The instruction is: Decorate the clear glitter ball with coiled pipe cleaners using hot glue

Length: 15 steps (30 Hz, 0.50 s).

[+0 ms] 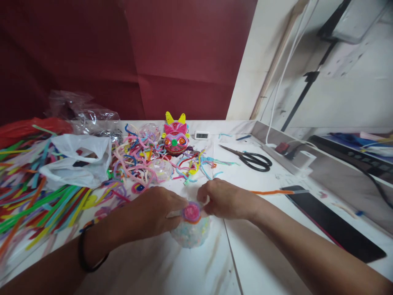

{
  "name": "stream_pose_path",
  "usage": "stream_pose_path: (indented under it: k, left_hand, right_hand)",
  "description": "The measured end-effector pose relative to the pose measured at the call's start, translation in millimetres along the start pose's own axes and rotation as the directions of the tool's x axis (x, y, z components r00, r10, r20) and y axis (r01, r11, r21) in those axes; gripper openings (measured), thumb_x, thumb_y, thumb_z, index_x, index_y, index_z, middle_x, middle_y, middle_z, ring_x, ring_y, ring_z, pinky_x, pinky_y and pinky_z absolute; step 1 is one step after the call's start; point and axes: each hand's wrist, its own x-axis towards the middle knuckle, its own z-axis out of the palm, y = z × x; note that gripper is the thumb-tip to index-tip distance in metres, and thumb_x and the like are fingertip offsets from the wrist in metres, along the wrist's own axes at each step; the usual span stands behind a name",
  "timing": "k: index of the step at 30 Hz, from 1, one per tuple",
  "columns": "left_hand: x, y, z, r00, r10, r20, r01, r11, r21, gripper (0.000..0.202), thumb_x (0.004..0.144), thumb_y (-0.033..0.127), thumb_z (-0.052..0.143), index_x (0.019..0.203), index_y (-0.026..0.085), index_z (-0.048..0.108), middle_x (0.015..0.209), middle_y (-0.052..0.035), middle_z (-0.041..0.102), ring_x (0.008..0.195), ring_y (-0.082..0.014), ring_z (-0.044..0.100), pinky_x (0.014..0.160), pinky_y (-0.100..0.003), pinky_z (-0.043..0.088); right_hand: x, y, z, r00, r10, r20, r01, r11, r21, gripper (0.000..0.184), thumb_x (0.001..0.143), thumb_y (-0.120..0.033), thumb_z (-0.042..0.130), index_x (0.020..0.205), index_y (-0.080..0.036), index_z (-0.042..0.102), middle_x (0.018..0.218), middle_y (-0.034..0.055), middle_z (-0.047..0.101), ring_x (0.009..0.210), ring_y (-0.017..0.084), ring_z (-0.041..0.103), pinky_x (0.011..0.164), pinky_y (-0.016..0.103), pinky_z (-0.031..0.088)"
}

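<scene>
Between my hands, low over the white table, is a translucent ball [190,238] speckled with pale colors. A coiled pink disc [192,212] with a purple and orange rim, which looks like pipe cleaner, sits on its near upper side. My left hand [155,211], with a dark band at the wrist, grips the ball from the left, its fingers closed along the disc's edge. From the right, my right hand [225,199] curls its thumb and fingers at the disc's other edge. Its fingertips are partly blurred. The back of the ball is hidden by both hands.
Black-handled scissors [251,158] lie ahead on the right, beyond a black slab [331,223] and an orange pipe cleaner [272,192]. A colorful horned mask figure [175,138] stands behind tangled pipe cleaners. A white plastic bag [78,159] and bundled pipe cleaners [61,205] occupy the left.
</scene>
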Motion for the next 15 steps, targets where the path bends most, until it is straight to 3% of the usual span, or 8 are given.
stream_pose_path:
  k: [4,15]
  left_hand:
    - [2.2,-0.1,-2.0,0.998,-0.019,0.052,0.019,1.0,-0.006,0.017,0.088,0.013,0.053,0.09,0.021,0.068,0.082,-0.0011,0.072,0.074,-0.0169,0.067,0.072,-0.024,0.045]
    - [2.2,-5.0,1.0,0.999,-0.034,0.04,0.035,0.999,-0.03,0.019,0.086,0.013,0.053,0.089,0.021,0.07,0.081,-0.0014,0.073,0.071,-0.0163,0.065,0.069,-0.024,0.045]
  right_hand:
    - [1.3,-0.9,-0.2,1.0,0.002,0.004,-0.002,1.0,-0.004,0.024,0.073,-0.019,0.07,0.096,-0.018,0.075,0.095,0.0078,0.075,0.088,0.023,0.068,0.067,0.027,0.044]
    - [-0.5,0.8,1.5,1.0,-0.007,-0.006,0.007,1.0,0.0,0.022,0.073,-0.019,0.069,0.094,-0.018,0.075,0.092,0.0074,0.075,0.087,0.023,0.068,0.068,0.027,0.044]
